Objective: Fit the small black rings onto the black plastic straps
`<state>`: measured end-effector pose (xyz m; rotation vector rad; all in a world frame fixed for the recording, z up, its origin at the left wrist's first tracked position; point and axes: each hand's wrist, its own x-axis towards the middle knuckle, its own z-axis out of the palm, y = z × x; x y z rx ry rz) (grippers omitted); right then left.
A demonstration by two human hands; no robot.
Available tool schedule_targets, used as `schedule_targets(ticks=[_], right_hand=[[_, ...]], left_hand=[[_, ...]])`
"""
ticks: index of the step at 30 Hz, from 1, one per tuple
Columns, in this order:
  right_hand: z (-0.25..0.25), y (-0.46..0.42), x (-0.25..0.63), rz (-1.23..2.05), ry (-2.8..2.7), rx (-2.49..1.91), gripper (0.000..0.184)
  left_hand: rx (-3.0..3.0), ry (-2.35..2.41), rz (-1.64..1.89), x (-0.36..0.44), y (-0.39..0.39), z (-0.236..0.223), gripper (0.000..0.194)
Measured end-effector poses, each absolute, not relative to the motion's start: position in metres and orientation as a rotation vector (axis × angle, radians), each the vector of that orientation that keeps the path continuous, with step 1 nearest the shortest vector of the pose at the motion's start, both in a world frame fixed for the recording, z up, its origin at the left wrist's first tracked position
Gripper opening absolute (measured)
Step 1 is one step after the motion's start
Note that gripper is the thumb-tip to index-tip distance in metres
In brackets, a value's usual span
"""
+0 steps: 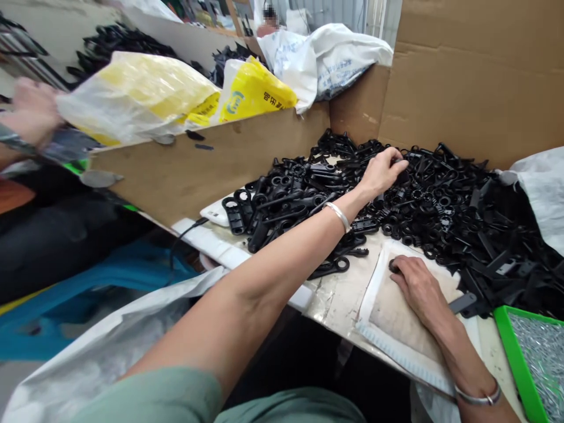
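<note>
My left hand reaches out over a heap of black plastic parts, with its fingers pinched together. A bit of something dark shows at its fingertips, too small to name. Lower and closer to me, my right hand rests on a pale cloth pad. Its thumb and fingers close on a small round black part. Long black handle-like pieces with ring ends lie left of my left hand.
A green tray of small metal pins stands at the right edge. Cardboard walls close off the back, and a low board runs along the left. Beyond it are yellow-and-white plastic bags and another person's blurred hand.
</note>
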<state>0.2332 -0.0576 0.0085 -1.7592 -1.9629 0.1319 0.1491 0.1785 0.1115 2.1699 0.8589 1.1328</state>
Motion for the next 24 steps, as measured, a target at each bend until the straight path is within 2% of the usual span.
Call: schedule_targets(ticks=[3, 8, 12, 15, 17, 20, 24], right_hand=[[0.012, -0.058, 0.234, 0.212, -1.901, -1.758, 0.014], [0.022, -0.063, 0.244, 0.223, -1.732, -1.833, 0.019], [0.025, -0.065, 0.25, 0.289, -1.685, -1.9, 0.036], [0.024, -0.067, 0.255, 0.244, -1.673, -1.951, 0.04], [0.023, -0.069, 0.258, 0.186, -1.672, -1.97, 0.042], [0.021, -0.073, 0.261, 0.144, -1.746, -2.024, 0.039], [0.018, -0.076, 0.261, 0.145, -1.812, -2.052, 0.029]], left_hand=[[1.798, 0.789, 1.221, 0.144, 0.165, 0.115, 0.009], [1.373, 0.711, 1.053, 0.135, 0.134, 0.107, 0.013], [1.415, 0.738, 1.012, 0.132, 0.115, 0.095, 0.013], [1.584, 0.676, 1.004, 0.13, 0.103, 0.09, 0.003], [1.757, 0.569, 0.952, 0.128, 0.097, 0.09, 0.009], [1.9, 0.497, 0.949, 0.127, 0.093, 0.095, 0.005], [1.426, 0.63, 0.979, 0.125, 0.095, 0.102, 0.009]])
